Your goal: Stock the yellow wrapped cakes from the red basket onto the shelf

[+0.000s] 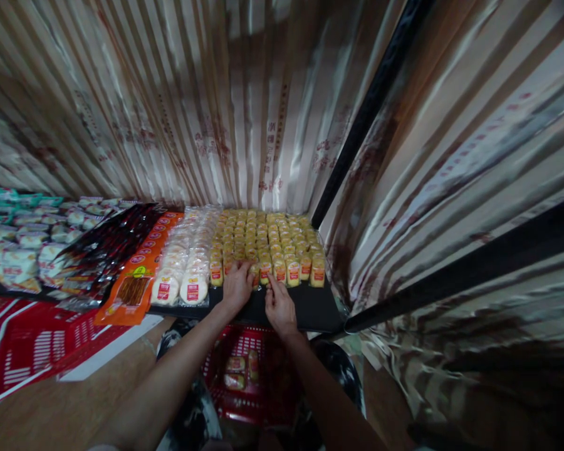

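Pleated, printed sheeting (249,125) hangs behind everything, with a black pole (366,113) slanting up beyond the right hand (281,307); in front of it, beneath both hands, runs a dark shelf (314,307); the small yellow packs (272,235) stand in close rows just ahead of the fingertips, their red labels facing the body along the front row.

The left hand (238,285) bends its fingers over that front row; whether it pinches a pack or only rests against one, I cannot tell; the right hand reaches a finger forward to a front pack (265,272) between the two hands, its other fingers partly curled; whether it grips is also unclear.

Left of the left hand lie white round packs (192,288), then an orange packet (126,297); below both hands sits a red basket (258,407) with a few loose packs (235,364) inside.

The step in hand looks like placing or straightening the front row; the next move, I judge, calls for light fingertip pressure that leaves the neighbouring packs upright.
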### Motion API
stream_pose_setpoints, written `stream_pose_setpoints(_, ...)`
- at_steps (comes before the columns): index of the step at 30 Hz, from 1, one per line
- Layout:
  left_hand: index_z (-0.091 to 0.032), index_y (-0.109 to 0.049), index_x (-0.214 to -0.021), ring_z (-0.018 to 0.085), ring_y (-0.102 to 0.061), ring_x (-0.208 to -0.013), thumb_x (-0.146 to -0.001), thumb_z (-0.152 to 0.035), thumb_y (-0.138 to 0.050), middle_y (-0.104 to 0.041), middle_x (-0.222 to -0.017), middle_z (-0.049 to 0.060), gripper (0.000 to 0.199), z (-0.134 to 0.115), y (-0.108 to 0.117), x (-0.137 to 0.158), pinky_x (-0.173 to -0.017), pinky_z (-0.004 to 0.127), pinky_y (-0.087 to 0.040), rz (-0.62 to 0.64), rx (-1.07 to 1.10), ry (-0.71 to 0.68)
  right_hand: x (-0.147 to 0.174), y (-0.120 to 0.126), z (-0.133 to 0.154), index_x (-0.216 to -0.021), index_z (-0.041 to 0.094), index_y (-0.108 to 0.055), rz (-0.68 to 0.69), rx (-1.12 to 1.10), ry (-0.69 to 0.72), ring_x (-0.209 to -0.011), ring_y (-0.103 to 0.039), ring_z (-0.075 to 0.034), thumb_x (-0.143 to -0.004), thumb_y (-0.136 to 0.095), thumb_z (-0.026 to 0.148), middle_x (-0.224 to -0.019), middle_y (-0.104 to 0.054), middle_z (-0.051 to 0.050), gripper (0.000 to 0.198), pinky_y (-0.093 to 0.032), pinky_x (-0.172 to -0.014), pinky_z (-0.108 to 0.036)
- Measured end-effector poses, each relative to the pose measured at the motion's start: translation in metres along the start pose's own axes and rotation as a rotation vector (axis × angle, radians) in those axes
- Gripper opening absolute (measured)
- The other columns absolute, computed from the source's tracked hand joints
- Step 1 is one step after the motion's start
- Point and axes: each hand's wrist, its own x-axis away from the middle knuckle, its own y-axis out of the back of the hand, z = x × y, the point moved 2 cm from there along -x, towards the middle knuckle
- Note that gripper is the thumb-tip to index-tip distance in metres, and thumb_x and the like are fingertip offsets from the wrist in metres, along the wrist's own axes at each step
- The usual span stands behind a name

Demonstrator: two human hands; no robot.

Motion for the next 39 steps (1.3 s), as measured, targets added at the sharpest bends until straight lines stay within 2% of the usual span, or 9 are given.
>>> stream_pose_setpoints(4,-0.020,-0.053,-0.118,0.019,-0.054,-0.098,-0.083,-0.019,-0.051,-0.052,-0.107,0.009,0.036,0.003,-0.007,0.000,-0.087,0.031,-0.045,-0.070,0.048,0.012,0.001,-0.002,0.000,-0.132,0.019,-0.044,0.011,-0.016,-0.010,-0.087,-0.059,-0.016,-0.082,-0.034,0.015,-0.098,-0.060,-0.008,0.051,-0.049,-0.080,-0.026)
stream_pose_setpoints(9,-0.015,-0.042,-0.123,0.022,-0.054,-0.098,-0.080,-0.021,-0.056,-0.049,-0.111,0.011,0.046,0.012,-0.018,0.009,-0.087,0.037,-0.046,-0.184,0.141,0.039,0.002,-0.003,0.000,-0.131,0.020,-0.045,0.019,0.000,0.003,-0.091,-0.058,-0.016,-0.082,-0.035,0.014,-0.100,-0.061,-0.007,0.051,-0.049,-0.081,-0.025)
stream_pose_setpoints(13,-0.017,-0.039,-0.119,0.015,-0.056,-0.082,-0.083,-0.018,-0.050,-0.048,-0.103,0.008,0.037,0.019,-0.028,0.024,-0.078,0.032,-0.049,-0.241,0.264,0.007,0.002,-0.001,0.002,-0.131,0.019,-0.045,0.010,0.022,0.000,-0.088,-0.058,-0.017,-0.081,-0.036,0.014,-0.099,-0.061,-0.007,0.052,-0.049,-0.080,-0.027)
stream_pose_setpoints(17,-0.018,-0.045,-0.103,0.015,-0.055,-0.084,-0.082,-0.016,-0.049,-0.046,-0.097,0.007,0.021,0.025,-0.036,0.039,-0.077,0.031,-0.049,-0.309,0.234,-0.016,0.003,-0.001,0.002,-0.131,0.018,-0.045,-0.004,0.017,0.011,-0.086,-0.058,-0.016,-0.080,-0.036,0.013,-0.096,-0.062,-0.007,0.052,-0.049,-0.078,-0.025)
stream_pose_setpoints(22,-0.019,-0.049,-0.091,0.016,-0.054,-0.080,-0.083,-0.015,-0.048,-0.047,-0.088,0.004,0.008,0.027,-0.044,0.040,-0.073,0.031,-0.050,-0.286,0.152,-0.081,0.003,-0.002,0.001,-0.132,0.019,-0.044,-0.036,0.024,0.031,-0.084,-0.059,-0.016,-0.080,-0.037,0.013,-0.094,-0.062,-0.007,0.053,-0.049,-0.078,-0.026)
stream_pose_setpoints(30,-0.019,-0.051,-0.087,0.016,-0.054,-0.083,-0.084,-0.012,-0.046,-0.054,-0.084,0.003,0.010,0.029,-0.047,0.025,-0.076,0.029,-0.048,-0.308,0.116,-0.228,0.003,-0.005,-0.001,-0.133,0.019,-0.044,-0.067,0.077,0.093,-0.087,-0.059,-0.017,-0.081,-0.035,0.012,-0.091,-0.063,-0.007,0.053,-0.048,-0.084,-0.029)
stream_pose_setpoints(34,-0.018,-0.052,-0.089,0.015,-0.055,-0.084,-0.085,-0.012,-0.046,-0.056,-0.086,0.003,0.010,0.029,-0.049,0.024,-0.078,0.027,-0.047,-0.305,0.100,-0.234,0.003,-0.008,-0.005,-0.133,0.019,-0.043,-0.050,0.083,0.099,-0.087,-0.058,-0.017,-0.080,-0.036,0.011,-0.090,-0.062,-0.006,0.054,-0.048,-0.084,-0.029)
stream_pose_setpoints(39,-0.018,-0.054,-0.089,0.015,-0.056,-0.086,-0.086,-0.014,-0.047,-0.056,-0.087,0.003,0.009,0.029,-0.049,0.024,-0.079,0.025,-0.046,-0.284,0.046,-0.176,0.003,-0.009,-0.002,-0.133,0.017,-0.043,-0.043,0.090,0.114,-0.089,-0.058,-0.017,-0.080,-0.036,0.011,-0.088,-0.063,-0.007,0.054,-0.047,-0.086,-0.030)
